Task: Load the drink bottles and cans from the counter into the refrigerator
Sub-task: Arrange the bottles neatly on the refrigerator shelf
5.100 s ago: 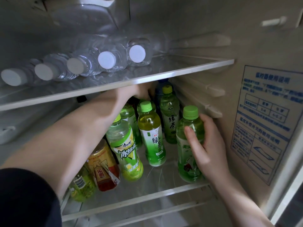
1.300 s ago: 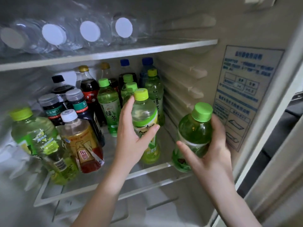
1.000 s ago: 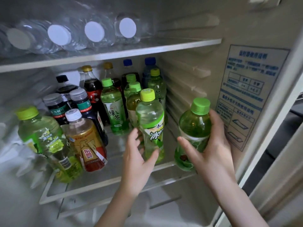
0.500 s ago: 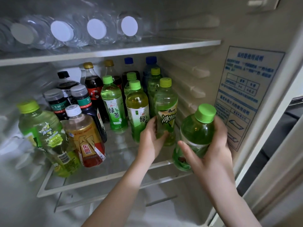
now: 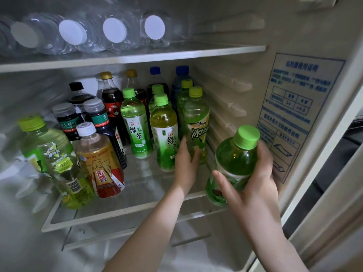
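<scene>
Our left hand [image 5: 186, 165] grips the centre tea bottle [image 5: 196, 122]; the green bottle [image 5: 234, 161], gripped in our right hand [image 5: 255, 185], could bump and topple it.

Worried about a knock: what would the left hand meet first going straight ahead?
The left hand grips the iced green tea bottle; behind that, probably another green-capped bottle, depth unclear.
</scene>
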